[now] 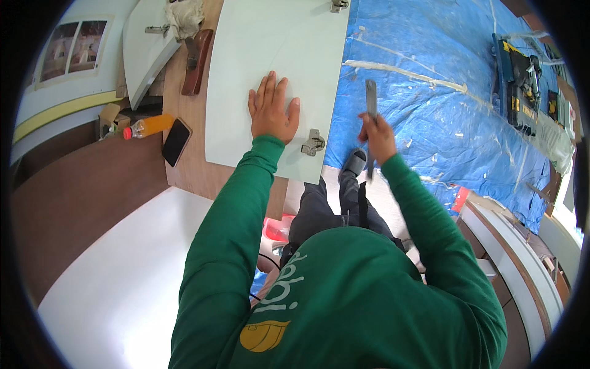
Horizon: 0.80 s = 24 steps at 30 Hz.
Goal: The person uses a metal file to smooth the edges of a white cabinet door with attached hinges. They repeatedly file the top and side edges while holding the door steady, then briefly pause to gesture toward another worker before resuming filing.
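A pale white panel (274,43) with metal hinges (312,141) fitted near its right edge lies on a plywood surface. My left hand (273,107) rests palm down on the panel, fingers extended. Just right of the panel, over the blue tarp, my right hand (378,135) is closed around a long, flat grey metal tool (371,98), which points away from me. A wooden hand plane (197,61), a black phone (177,141) and a bottle of orange liquid (150,125) lie to the left of the panel.
A blue tarp (424,92) covers the right side, with tool cases (516,86) at its far right. Another white panel (144,55) with a crumpled cloth (183,18) stands at upper left, near a small cardboard box (109,117). A white surface (123,264) spreads at lower left.
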Motion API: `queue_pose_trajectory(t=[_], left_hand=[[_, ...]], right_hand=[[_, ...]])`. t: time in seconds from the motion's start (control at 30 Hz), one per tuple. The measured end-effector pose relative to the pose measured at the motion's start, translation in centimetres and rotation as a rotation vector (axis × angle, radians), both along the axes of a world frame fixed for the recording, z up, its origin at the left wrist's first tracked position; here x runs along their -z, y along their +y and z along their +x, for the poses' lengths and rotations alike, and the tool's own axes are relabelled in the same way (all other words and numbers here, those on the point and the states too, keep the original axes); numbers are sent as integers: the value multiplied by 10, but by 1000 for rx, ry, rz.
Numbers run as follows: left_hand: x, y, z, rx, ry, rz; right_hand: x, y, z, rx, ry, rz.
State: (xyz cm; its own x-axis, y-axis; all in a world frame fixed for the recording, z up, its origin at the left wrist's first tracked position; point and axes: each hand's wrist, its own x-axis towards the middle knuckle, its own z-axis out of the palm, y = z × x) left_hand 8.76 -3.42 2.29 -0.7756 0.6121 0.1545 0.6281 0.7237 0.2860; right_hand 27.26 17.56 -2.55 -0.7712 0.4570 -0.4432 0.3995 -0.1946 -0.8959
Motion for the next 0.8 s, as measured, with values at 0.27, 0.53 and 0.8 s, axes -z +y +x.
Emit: queue_pose_trajectory(t=[0.27, 0.53, 0.8], left_hand=[[1, 0, 2, 11, -20, -9], [-1, 1, 0, 13, -47, -21], [-1, 3, 0, 21, -44, -43]], right_hand=[[-3, 124, -160, -161, 31, 533], [26, 81, -125, -411, 212, 757], [4, 42, -121, -79, 67, 55]])
